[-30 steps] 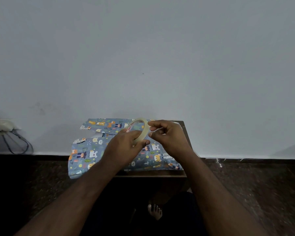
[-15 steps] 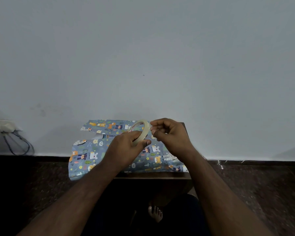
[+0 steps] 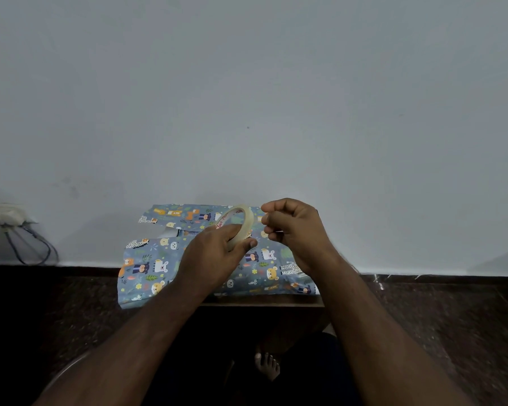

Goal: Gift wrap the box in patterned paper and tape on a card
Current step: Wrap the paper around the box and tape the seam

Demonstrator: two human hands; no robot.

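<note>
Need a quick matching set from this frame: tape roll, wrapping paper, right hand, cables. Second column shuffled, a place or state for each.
1. tape roll
2. wrapping paper
3. right hand
4. cables

a. against the wall, far left
b. fingers curled beside the roll
c. gripped by the left hand
d. spread over the small table

Pairs: 1-c, 2-d, 3-b, 4-a

Box under the patterned paper point(image 3: 147, 268), centre frame: fully covered, outline not readable. Left hand point(image 3: 214, 256) and right hand point(image 3: 294, 230) hide the paper's middle; whether the right fingertips point(image 3: 266, 220) pinch a tape end is too small to tell. Red lettering inside the tape roll point(image 3: 238, 222) illegible.
</note>
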